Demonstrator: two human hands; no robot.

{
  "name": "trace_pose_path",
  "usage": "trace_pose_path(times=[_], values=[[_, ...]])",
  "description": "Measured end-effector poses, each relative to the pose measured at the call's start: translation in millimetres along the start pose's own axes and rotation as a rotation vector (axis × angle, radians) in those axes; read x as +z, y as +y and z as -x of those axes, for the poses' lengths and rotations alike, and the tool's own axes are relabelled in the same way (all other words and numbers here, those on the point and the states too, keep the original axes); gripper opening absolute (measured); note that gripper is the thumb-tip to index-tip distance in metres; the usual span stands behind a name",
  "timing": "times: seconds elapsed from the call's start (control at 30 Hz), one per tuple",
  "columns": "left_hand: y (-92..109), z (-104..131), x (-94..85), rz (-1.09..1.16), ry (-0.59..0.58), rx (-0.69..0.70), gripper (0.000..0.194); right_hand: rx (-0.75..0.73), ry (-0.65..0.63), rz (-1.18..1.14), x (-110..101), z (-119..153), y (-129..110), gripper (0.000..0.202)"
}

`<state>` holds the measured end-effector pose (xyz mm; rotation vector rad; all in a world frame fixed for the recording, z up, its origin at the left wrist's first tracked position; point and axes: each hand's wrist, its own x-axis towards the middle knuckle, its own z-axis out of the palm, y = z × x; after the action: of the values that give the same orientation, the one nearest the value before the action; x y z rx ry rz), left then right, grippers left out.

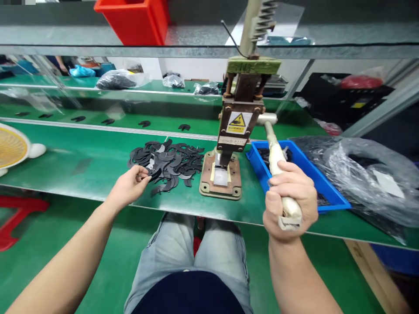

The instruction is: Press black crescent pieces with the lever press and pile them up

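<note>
With fingers pinched, my left hand (132, 183) holds a curved black piece (156, 175) at the near left edge of a pile of similar flat black pieces (176, 159). My right hand (291, 200) is wrapped round the pale, tape-covered lever handle (276, 152) of a hand press (240, 113). The handle slants up and away to a metal hub on the press's right side. Under the ram, a light plate (220, 177) lies on the press's base (206, 185). The press stands between my two hands.
A blue tray (334, 205) with black parts sits right of the press, beside clear plastic bags (369, 170). Behind the pile, several black pieces (144, 124) lie in a row. A red bin (137, 22) is on the shelf above; a white-and-yellow object (13, 146) stands left.
</note>
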<state>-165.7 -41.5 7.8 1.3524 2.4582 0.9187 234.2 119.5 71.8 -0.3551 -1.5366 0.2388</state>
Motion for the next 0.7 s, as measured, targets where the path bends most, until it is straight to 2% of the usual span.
trace_pose_path(times=[0.07,0.13,0.2,0.27,0.33,0.43,0.53,0.63,0.7], values=[[18,3,1.7,-0.079,0.013,0.16,0.024,0.005,0.0,0.007,0,1,-1,0.006],[36,8,14.1,-0.111,-0.032,0.351,0.019,0.005,-0.004,0.025,0,1,-3,0.006],[53,12,35.7,-0.11,-0.114,0.517,0.016,0.007,-0.021,0.042,-1,1,-4,0.007],[66,15,61.8,-0.097,-0.184,0.621,0.017,0.012,-0.034,0.043,-2,1,-4,0.007],[76,15,86.1,-0.045,-0.199,0.626,0.016,0.014,-0.042,0.039,-3,1,-5,0.007],[84,12,107.9,0.07,-0.151,0.482,0.018,0.008,-0.049,0.038,-4,1,-7,0.008],[87,6,104.9,0.099,-0.123,0.407,0.018,0.01,-0.062,0.041,-5,1,-7,0.008],[88,0,83.4,-0.013,-0.131,0.453,0.018,0.022,-0.072,0.043,-6,2,-8,0.009],[88,-1,69.1,-0.126,-0.182,0.497,0.02,0.022,-0.077,0.043,-6,2,-8,0.01]])
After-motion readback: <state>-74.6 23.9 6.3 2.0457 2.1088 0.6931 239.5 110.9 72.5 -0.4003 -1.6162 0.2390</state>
